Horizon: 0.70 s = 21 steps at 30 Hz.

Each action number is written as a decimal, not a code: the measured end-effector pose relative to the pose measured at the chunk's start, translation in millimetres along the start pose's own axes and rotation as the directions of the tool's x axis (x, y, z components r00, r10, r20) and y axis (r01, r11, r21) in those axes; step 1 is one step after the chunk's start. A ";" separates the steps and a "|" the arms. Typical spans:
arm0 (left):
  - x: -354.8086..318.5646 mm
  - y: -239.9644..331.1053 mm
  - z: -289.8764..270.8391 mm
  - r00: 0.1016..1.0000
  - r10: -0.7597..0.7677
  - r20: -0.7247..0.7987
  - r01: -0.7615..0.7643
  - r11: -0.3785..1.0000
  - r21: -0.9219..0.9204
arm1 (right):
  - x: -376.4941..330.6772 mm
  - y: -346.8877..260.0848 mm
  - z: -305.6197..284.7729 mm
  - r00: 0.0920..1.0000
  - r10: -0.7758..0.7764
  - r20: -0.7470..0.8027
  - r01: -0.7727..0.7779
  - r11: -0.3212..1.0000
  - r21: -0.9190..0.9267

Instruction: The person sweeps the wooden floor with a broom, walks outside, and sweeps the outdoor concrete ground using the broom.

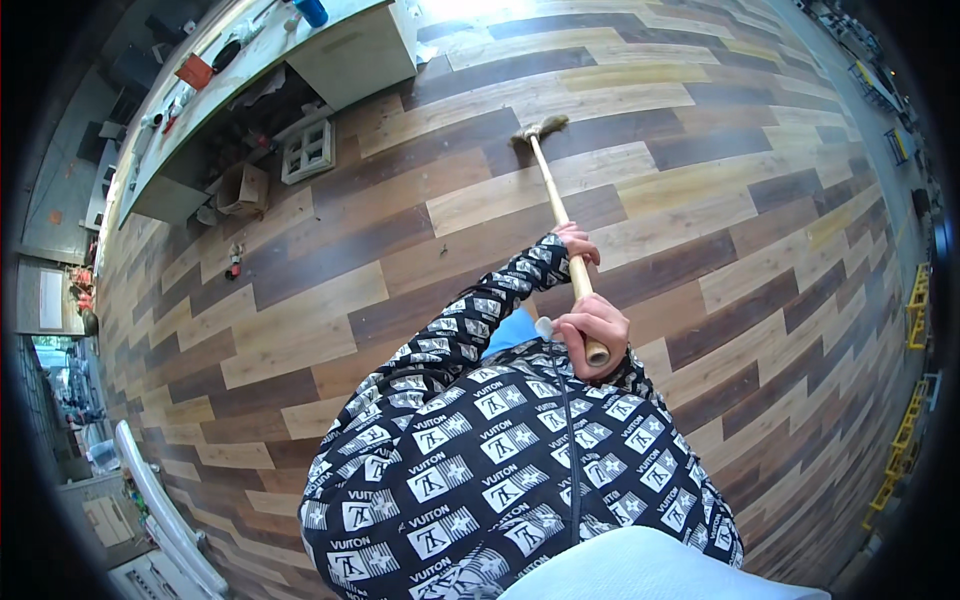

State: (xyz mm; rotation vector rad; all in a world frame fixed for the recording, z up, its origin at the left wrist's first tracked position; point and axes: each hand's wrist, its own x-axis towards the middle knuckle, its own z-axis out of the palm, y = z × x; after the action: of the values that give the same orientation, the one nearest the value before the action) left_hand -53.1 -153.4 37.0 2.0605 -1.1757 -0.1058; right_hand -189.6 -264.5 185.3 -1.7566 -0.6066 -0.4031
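My broom (pixel 552 190) is slanting from centre to upper middle, its fuzzy head (pixel 541 129) showing too small for detail. My left hand (pixel 578 243) is wrapping its round, pale handle; my right hand (pixel 600 330) is closing around its butt end. My patterned jacket (pixel 480 450) is mostly hiding my right forearm. Wood-look planks (pixel 300 330) are spreading around; upper left, a workbench (pixel 350 60) is shading blurry clutter.

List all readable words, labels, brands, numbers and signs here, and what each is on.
Black patterned top: repeated white lettering, large enough to read, beside white square and striped motifs; I don't copy printed words or brands, so no quote.
Broom: no lettering visible on the wooden handle.
Cardboard box on the floor: any print too small or blurred to read.
Elsewhere: nothing I can make out as text.
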 end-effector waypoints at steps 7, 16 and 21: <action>-12.9 -10.2 0.4 0.994 0.007 -0.107 0.000 0.998 0.067 | 1.5 -3.2 13.9 0.991 -0.131 -0.010 0.132 0.990 0.054; -6.9 9.4 5.6 0.992 0.007 -0.127 0.000 0.999 0.054 | -7.3 -1.8 -3.3 1.000 0.006 -0.007 -0.006 0.999 0.049; -2.7 8.3 12.4 0.999 0.004 -0.050 -0.004 1.000 -0.001 | -16.8 -1.2 -5.9 0.998 0.037 -0.054 -0.035 0.999 0.028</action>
State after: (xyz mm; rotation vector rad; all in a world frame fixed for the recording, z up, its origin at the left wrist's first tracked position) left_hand -65.6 -160.7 32.7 2.0486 -1.1486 -0.0525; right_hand -203.5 -273.2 178.4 -1.7231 -0.5385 -0.4148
